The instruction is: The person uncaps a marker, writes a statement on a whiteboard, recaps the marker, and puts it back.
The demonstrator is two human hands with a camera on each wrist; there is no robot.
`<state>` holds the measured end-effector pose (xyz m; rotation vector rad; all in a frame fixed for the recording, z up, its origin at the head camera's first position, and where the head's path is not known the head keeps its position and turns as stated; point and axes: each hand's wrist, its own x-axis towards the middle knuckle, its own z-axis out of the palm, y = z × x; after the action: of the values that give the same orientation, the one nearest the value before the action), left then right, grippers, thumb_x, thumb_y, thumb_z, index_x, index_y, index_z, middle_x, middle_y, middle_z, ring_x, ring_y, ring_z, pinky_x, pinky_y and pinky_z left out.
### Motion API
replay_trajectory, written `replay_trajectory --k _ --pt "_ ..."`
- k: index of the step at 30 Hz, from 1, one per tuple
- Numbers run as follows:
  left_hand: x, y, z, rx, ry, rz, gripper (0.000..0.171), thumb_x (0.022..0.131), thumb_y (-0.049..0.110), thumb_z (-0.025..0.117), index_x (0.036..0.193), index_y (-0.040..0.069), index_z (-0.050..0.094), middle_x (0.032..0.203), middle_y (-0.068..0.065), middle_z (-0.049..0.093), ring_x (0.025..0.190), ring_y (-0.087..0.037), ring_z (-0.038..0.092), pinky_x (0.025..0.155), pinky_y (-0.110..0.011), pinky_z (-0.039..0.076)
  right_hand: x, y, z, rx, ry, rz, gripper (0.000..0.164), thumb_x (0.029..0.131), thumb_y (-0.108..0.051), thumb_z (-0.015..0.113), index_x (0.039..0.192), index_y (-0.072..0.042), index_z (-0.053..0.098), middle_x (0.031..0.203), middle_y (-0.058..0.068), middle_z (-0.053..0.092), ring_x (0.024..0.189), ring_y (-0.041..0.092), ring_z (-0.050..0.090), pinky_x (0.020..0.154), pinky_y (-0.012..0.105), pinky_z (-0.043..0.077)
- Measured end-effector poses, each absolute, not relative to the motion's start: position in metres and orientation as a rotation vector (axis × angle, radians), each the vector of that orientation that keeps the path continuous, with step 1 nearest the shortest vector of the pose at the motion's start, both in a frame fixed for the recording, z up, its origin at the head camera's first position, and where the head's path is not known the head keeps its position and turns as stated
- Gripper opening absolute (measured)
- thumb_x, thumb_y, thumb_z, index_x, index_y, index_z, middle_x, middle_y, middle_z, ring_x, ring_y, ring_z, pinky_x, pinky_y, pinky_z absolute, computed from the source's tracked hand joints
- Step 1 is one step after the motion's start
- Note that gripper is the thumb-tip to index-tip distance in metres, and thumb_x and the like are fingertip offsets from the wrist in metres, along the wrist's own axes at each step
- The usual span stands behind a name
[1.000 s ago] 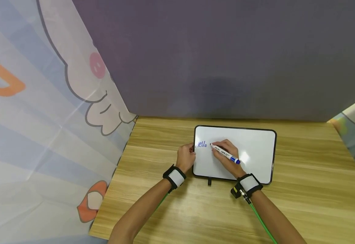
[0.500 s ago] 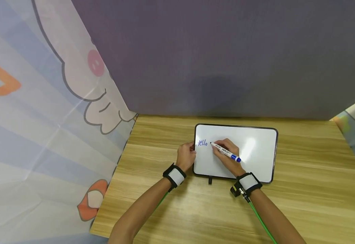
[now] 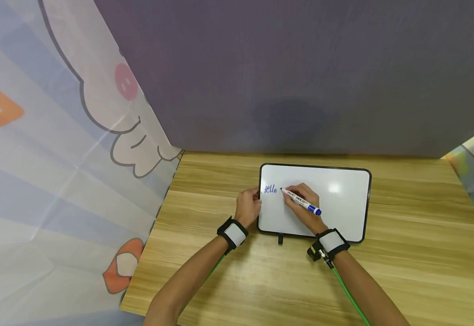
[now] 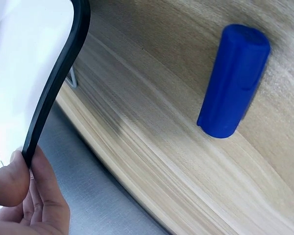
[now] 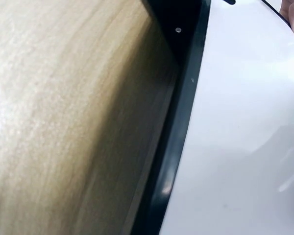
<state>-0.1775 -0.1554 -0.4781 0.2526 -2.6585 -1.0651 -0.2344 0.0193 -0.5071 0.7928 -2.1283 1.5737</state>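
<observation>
The right hand [image 3: 307, 209] pinches a white marker with a blue end [image 3: 302, 201], its tip on the white rectangular whiteboard with a black rim [image 3: 342, 203], just right of blue lettering [image 3: 270, 189] whose first letter is hard to read. The left hand [image 3: 247, 206] grips the board's left edge, fingers curled round the rim. The board lies flat on the light wooden bench [image 3: 228, 276]. In the left wrist view a blue cylindrical cap [image 4: 233, 81] lies on the wood, apart from the board. A cartoon-printed curtain [image 3: 57, 158] hangs to the left.

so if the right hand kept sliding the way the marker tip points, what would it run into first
Probably the blue writing on the whiteboard. The right hand aims the marker leftward at it; beyond sits the left hand gripping the board's edge. Depth is hard to judge.
</observation>
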Motion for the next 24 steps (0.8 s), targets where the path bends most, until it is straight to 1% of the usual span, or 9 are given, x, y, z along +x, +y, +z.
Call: replay_trajectory --k 4,9,14,17,19,21,24 --pt "-0.178 -0.155 -0.478 0.253 -2.653 -1.068 0.037 0.074 -0.01 0.061 0.11 -0.003 0.067 0.085 -0.014 0.071 0.075 -0.02 0.068 0.064 -0.024 0.055 -0.235 0.02 -0.507 0.798 -2.126 1.564 0.013 0.075 -0.006 0.073 0.088 -0.006 0.07 0.078 0.005 0.062 0.074 0.002 0.054 0.066 0.005 0.044" --pt "-0.178 -0.155 -0.479 0.257 -2.651 -1.071 0.036 0.075 -0.01 0.061 0.11 -0.004 0.066 0.086 -0.015 0.071 0.076 -0.02 0.068 0.064 -0.025 0.055 -0.235 0.019 -0.507 0.781 -2.138 1.559 0.014 0.074 -0.004 0.074 0.087 -0.007 0.07 0.078 0.006 0.062 0.074 0.002 0.053 0.067 0.004 0.042" --pt "-0.178 -0.156 -0.48 0.252 -2.649 -1.065 0.036 0.075 -0.01 0.061 0.11 -0.004 0.066 0.086 -0.015 0.071 0.075 -0.021 0.068 0.064 -0.024 0.055 -0.23 0.016 -0.5 0.765 -2.146 1.555 0.015 0.072 0.003 0.072 0.086 0.0 0.069 0.078 0.011 0.061 0.074 0.004 0.053 0.068 0.001 0.04" --pt "-0.178 -0.156 -0.479 0.247 -2.648 -1.065 0.035 0.075 -0.01 0.061 0.11 -0.004 0.066 0.086 -0.015 0.071 0.075 -0.02 0.068 0.064 -0.024 0.055 -0.227 0.016 -0.493 0.764 -2.147 1.566 0.015 0.07 0.008 0.07 0.084 0.004 0.067 0.077 0.014 0.061 0.072 0.008 0.054 0.068 0.001 0.039" --pt "-0.178 -0.156 -0.479 0.243 -2.649 -1.065 0.035 0.075 -0.01 0.062 0.11 -0.004 0.067 0.086 -0.015 0.071 0.075 -0.02 0.068 0.065 -0.024 0.055 -0.226 0.016 -0.491 0.77 -2.147 1.563 0.015 0.07 0.009 0.07 0.084 0.005 0.067 0.077 0.015 0.061 0.071 0.01 0.054 0.068 0.0 0.038" --pt "-0.178 -0.156 -0.479 0.242 -2.651 -1.062 0.035 0.075 -0.01 0.062 0.109 -0.003 0.067 0.086 -0.015 0.071 0.075 -0.02 0.068 0.065 -0.023 0.055 -0.227 0.016 -0.494 0.777 -2.145 1.561 0.015 0.069 0.01 0.07 0.083 0.005 0.067 0.077 0.015 0.061 0.07 0.011 0.054 0.067 0.0 0.038" --pt "-0.179 -0.156 -0.48 0.244 -2.651 -1.058 0.035 0.075 -0.01 0.062 0.109 -0.003 0.067 0.085 -0.014 0.071 0.075 -0.02 0.068 0.065 -0.023 0.055 -0.23 0.018 -0.499 0.791 -2.145 1.558 0.015 0.07 0.008 0.071 0.082 0.001 0.067 0.077 0.012 0.061 0.07 0.01 0.054 0.067 0.001 0.039"
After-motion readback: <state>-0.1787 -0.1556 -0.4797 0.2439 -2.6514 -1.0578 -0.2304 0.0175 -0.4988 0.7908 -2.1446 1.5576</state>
